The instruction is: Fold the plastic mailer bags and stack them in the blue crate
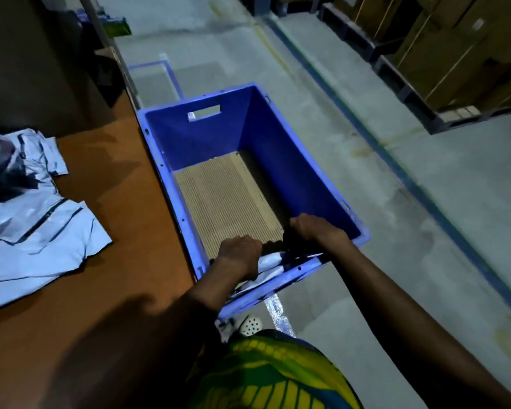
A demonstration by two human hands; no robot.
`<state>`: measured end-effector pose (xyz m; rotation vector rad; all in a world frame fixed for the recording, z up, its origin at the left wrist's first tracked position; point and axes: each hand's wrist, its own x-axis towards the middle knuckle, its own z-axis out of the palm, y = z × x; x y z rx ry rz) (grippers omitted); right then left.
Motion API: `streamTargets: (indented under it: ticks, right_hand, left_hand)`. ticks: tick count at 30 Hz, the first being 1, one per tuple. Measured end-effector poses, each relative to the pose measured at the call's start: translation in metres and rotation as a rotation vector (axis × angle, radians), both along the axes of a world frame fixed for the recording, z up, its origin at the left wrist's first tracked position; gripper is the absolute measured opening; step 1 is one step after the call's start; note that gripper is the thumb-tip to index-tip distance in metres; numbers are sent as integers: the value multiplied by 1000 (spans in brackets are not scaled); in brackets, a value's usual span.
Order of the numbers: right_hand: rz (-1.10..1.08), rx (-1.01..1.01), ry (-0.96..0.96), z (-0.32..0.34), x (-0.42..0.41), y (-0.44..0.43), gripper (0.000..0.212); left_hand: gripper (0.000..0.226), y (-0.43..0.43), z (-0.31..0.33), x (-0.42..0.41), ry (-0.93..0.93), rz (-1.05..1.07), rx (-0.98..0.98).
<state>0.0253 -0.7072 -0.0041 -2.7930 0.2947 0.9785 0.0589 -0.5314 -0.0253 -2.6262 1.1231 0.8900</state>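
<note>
Head view: left grip (240, 255) and right grip (317, 231) both curl around a folded mailer bag (270, 261) at the near end of the blue crate (278, 149), over its cardboard liner (227, 202). More mailer bags (33, 237) lie heaped, crumpled, on the brown surface (106, 172) just beside the crate.

A warehouse: stacked cardboard boxes (443, 45) on pallets (407, 93) line a painted concrete floor (366, 160).
</note>
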Motion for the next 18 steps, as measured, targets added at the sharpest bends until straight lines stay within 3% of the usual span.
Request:
streamTargets:
  ticks: [4, 9, 18]
  right_hand:
    - [54, 87, 126, -3, 8, -5, 24]
    - [169, 206, 231, -4, 11, -8, 56]
    - [194, 201, 238, -8, 7, -8, 51]
  left_hand:
    - [50, -5, -13, 8, 198, 88, 21]
    - [61, -5, -27, 15, 324, 159, 33]
    - [62, -4, -31, 17, 429, 186, 52]
